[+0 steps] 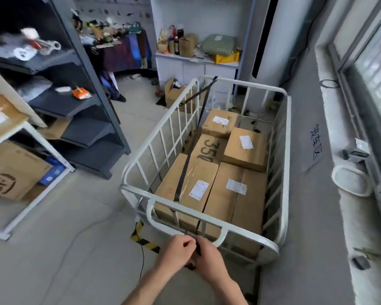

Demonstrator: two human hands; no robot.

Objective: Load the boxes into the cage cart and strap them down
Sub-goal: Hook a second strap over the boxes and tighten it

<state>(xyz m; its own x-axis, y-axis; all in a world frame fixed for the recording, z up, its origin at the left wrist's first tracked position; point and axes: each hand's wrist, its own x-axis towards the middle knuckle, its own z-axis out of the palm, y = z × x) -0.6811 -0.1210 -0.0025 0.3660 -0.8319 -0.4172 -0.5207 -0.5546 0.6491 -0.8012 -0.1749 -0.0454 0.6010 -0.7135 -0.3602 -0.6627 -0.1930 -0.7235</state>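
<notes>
A white cage cart (240,231) stands in the middle of the floor with several brown cardboard boxes (233,203) packed inside. A black strap (186,166) runs lengthwise from the cart's far rail over the left row of boxes down to the near rail. My left hand (178,247) and my right hand (207,258) meet just below the near handle bar, both pinching the strap's black end between their fingers. The strap's end is mostly hidden by my fingers.
A dark metal shelf unit (81,111) stands to the left, and a white rack with more boxes (11,177) is at the near left. A white cabinet (196,62) is behind the cart. A window sill (352,172) runs along the right. Yellow-black floor tape (141,238) lies under the cart's corner.
</notes>
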